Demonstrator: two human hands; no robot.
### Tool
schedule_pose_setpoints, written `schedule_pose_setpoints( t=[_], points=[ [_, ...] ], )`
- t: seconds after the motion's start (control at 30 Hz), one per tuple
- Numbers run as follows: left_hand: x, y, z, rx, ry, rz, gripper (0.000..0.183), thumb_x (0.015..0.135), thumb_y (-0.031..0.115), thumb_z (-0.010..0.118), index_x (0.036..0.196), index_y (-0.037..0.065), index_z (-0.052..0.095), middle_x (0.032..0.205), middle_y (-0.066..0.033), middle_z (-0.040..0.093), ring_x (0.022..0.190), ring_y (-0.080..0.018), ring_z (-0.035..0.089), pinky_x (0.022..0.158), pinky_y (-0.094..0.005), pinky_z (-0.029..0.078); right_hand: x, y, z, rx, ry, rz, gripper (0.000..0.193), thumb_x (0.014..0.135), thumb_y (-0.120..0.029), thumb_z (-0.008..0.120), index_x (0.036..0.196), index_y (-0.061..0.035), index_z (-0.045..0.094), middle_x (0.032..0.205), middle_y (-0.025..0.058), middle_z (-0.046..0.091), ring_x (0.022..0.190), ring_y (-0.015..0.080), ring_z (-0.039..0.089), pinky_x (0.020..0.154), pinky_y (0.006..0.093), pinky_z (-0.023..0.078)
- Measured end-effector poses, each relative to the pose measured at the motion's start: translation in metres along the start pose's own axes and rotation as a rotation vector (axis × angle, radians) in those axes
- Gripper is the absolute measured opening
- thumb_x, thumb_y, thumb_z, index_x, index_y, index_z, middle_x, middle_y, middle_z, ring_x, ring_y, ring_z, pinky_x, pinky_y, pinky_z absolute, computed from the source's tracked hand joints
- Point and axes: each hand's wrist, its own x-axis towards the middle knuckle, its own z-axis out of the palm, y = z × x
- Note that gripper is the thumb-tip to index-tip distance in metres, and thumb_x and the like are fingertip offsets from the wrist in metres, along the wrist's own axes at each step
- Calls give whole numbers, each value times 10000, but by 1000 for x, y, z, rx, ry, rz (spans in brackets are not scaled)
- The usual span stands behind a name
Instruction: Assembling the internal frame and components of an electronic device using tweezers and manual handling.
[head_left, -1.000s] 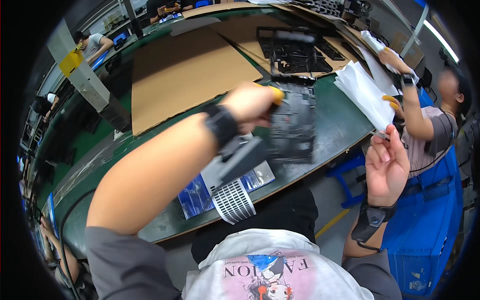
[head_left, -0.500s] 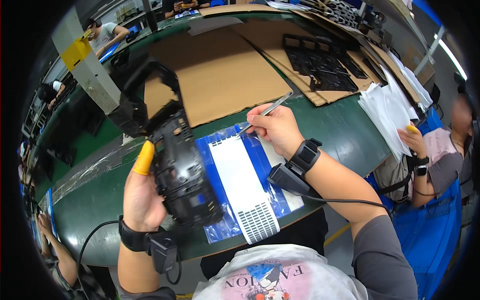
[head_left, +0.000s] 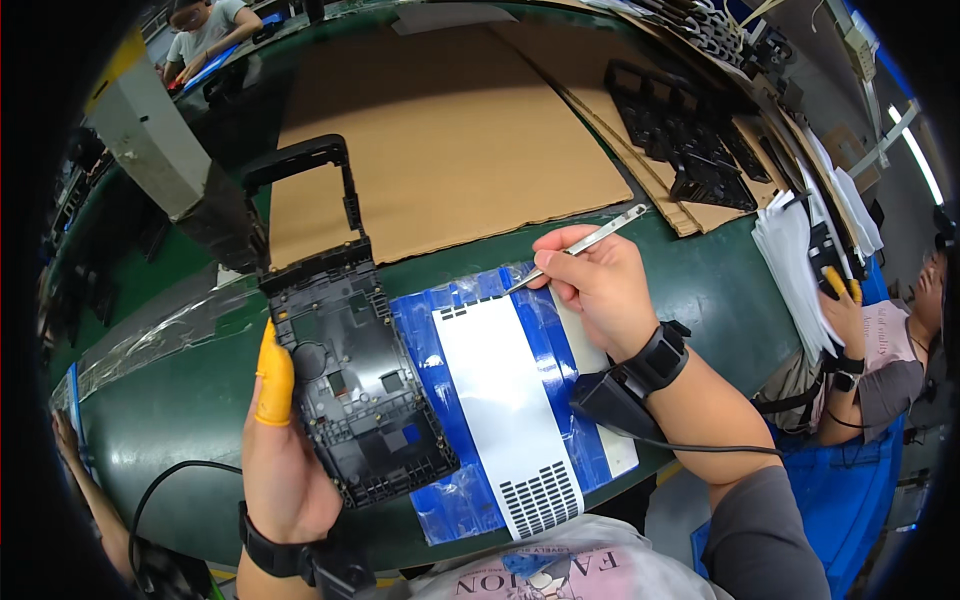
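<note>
Right hand (head_left: 605,295) pinches tweezers (head_left: 590,248), tip at far end of sticker sheet (head_left: 495,400); sheet lies left of those fingers, long axis running near to far; right hand nearer that end; left hand (head_left: 288,480) grips black frame (head_left: 350,375), left of sheet.

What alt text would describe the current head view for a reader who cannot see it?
A person's left hand holds a black plastic frame; the right hand holds a slim metal tool near a white sheet with black rectangles, on a blue backing. Beyond, brown cardboard covers part of a green table.
</note>
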Motion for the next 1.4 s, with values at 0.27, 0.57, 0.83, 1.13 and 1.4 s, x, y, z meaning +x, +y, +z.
schedule_pose_setpoints(
  t=[0.27, 0.57, 0.83, 1.13, 1.4],
  points=[
    [-4, -6, 9, -11, 79, 85, 415, 867, 323, 348, 1195, 68, 341, 1132, -116, 455, 976, -278, 495, 787, -458, 428, 4, 0, -1, -16, -38, -16, 128, 695, 3, 558, 817, 37, 540, 646, 92, 563, 517, 80, 494, 438, 172, 329],
    [-7, -18, 11, 68, -86, -74, 482, 862, 367, 336, 1264, 127, 223, 1217, -91, 376, 1074, -245, 427, 887, -401, 368, -62, -41, 28, 203, -209, 36, 188, 725, 34, 533, 909, 62, 505, 748, 108, 568, 601, 94, 503, 572, 194, 414],
    [-27, -20, 13, -220, -167, -243, 483, 868, 211, 386, 1289, 201, 149, 1226, -80, 349, 1100, -222, 396, 891, -400, 367, -108, -26, 47, 174, -272, 3, 194, 737, 11, 573, 921, 49, 524, 812, 87, 569, 718, 98, 543, 631, 193, 430],
    [-29, -20, 11, -192, -201, -197, 500, 859, 178, 415, 1289, 194, 159, 1203, -61, 369, 1079, -193, 407, 897, -370, 358, -110, -23, 52, 153, -259, 32, 169, 738, 20, 562, 904, 44, 538, 809, 81, 568, 712, 93, 539, 631, 194, 430],
    [-30, -18, 16, -218, -197, -187, 591, 817, 76, 453, 1296, 200, 129, 1218, -79, 346, 1081, -204, 406, 882, -360, 368, -109, -22, 52, 126, -242, 21, 172, 740, 20, 562, 908, 42, 538, 818, 76, 567, 715, 92, 540, 636, 196, 431]
  ],
)
